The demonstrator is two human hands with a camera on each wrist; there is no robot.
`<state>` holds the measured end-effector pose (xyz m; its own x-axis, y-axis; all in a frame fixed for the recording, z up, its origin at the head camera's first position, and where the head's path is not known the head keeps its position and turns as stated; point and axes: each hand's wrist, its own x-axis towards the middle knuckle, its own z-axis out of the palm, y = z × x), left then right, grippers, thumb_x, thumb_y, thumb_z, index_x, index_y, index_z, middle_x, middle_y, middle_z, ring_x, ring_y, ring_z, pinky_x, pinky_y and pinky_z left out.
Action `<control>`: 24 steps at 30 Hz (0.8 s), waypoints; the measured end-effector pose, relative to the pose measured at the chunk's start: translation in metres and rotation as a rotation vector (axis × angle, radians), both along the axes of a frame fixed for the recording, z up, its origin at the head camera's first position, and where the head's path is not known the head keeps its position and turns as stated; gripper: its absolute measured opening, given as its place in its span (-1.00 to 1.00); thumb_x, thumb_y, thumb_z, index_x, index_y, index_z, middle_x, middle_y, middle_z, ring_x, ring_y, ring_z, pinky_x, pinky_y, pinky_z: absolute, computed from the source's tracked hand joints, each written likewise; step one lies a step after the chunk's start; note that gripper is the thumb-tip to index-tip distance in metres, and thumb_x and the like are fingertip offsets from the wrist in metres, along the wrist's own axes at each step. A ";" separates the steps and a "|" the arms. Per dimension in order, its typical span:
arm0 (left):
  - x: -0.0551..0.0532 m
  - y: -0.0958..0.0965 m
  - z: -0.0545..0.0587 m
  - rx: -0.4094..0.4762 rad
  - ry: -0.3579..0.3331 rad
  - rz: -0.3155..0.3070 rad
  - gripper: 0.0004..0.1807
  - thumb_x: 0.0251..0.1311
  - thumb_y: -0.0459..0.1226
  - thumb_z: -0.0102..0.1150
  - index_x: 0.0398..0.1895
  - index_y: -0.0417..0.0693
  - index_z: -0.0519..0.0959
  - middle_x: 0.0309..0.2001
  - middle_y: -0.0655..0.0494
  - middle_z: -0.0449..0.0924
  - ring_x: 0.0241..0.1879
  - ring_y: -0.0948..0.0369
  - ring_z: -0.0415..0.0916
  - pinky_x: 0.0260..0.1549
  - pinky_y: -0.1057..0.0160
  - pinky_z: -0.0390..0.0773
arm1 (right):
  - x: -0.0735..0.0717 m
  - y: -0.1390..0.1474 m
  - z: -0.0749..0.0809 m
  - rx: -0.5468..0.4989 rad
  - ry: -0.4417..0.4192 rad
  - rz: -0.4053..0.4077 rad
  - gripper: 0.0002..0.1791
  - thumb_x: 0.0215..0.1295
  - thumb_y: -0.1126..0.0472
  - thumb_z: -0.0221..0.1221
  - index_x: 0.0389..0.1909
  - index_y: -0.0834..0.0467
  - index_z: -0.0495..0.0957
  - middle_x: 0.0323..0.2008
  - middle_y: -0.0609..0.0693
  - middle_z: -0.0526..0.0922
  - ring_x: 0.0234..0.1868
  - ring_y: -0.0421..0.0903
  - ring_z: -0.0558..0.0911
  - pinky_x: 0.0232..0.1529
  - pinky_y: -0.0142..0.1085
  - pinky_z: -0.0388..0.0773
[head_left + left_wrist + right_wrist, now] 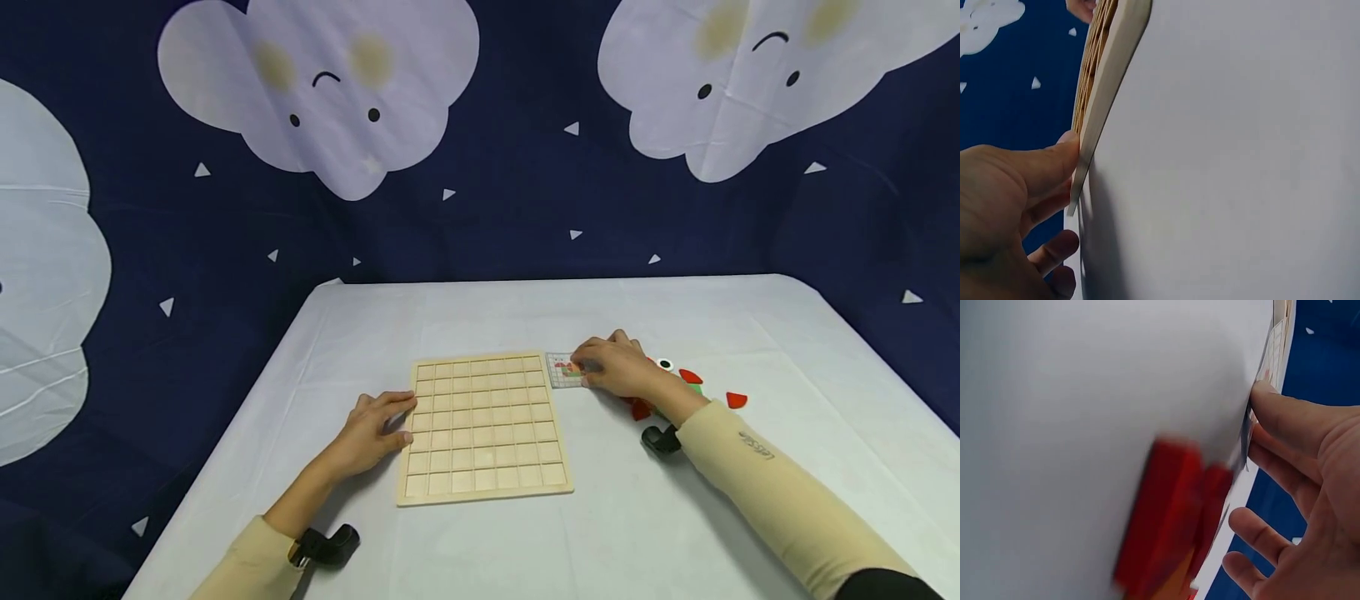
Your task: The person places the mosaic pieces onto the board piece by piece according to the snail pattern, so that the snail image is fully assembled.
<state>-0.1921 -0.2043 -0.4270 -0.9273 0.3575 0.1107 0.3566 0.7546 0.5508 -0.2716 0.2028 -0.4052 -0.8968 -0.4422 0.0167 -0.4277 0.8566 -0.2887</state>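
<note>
Start at the left. Your left hand (pixel 372 433) is loosely spread, with its thumb and a finger touching the left side of the board (pixel 483 433). Press there just a little, so the board won't slide on the worktop (pixel 480 550) if you bump it.

Next comes the card (pixel 553 372), right by the top part of the board's right side. I can't tell if the two touch.

Your right hand (pixel 618 367) seems to be pinching the card's right end between thumb and finger. It looks like you are setting the card in its spot. Line its edge up straight with the board, press it flat, then let go softly so it doesn't stick to you. Your fingers cover part of its picture, so make sure all of it shows.

Last, on the right, are the bits: an eye (pixel 664 364), a green bit (pixel 697 389) and red bits (pixel 737 401). Some hide partly behind your right hand and wrist. Lift up high before pulling back, or you could knock them about.
</note>
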 end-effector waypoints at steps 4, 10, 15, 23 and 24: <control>-0.002 0.015 -0.002 -0.015 0.008 -0.010 -0.38 0.07 -0.21 0.30 0.24 -0.15 0.43 0.31 0.07 0.38 -0.15 0.23 0.18 -0.16 0.23 0.13 | 0.000 0.014 -0.001 -0.015 -0.016 -0.004 -0.58 0.20 0.10 0.25 0.09 0.05 0.56 0.19 0.02 0.50 0.06 0.16 0.34 -0.08 -0.01 0.22; -0.006 0.033 -0.001 -0.031 0.005 -0.028 -0.39 0.10 -0.18 0.28 0.26 -0.11 0.42 0.32 0.09 0.37 -0.17 0.23 0.17 -0.14 0.20 0.14 | 0.001 0.034 -0.001 -0.023 -0.032 -0.037 -0.59 0.21 0.12 0.23 0.11 0.06 0.55 0.20 0.04 0.49 0.07 0.19 0.32 -0.06 0.02 0.20; -0.010 0.047 -0.001 -0.057 0.007 -0.036 -0.40 0.13 -0.15 0.25 0.27 -0.08 0.41 0.33 0.12 0.35 -0.14 0.23 0.18 -0.13 0.19 0.15 | 0.001 0.046 -0.001 -0.019 -0.032 -0.055 -0.59 0.22 0.15 0.21 0.11 0.08 0.54 0.19 0.07 0.50 0.03 0.18 0.33 -0.08 0.02 0.19; -0.012 0.062 0.003 -0.051 0.040 -0.079 -0.40 0.13 -0.16 0.25 0.26 -0.11 0.42 0.32 0.08 0.36 -0.15 0.20 0.19 -0.16 0.19 0.15 | 0.000 0.056 0.001 -0.039 -0.076 -0.092 -0.60 0.22 0.18 0.20 0.11 0.06 0.54 0.22 0.08 0.47 0.04 0.17 0.29 -0.04 0.01 0.16; -0.012 0.063 0.003 -0.053 0.040 -0.079 -0.40 0.13 -0.15 0.25 0.26 -0.10 0.42 0.32 0.08 0.36 -0.14 0.20 0.20 -0.16 0.19 0.15 | 0.000 0.057 0.002 -0.035 -0.077 -0.092 -0.60 0.22 0.18 0.21 0.11 0.06 0.54 0.22 0.09 0.47 0.04 0.18 0.29 -0.04 0.02 0.16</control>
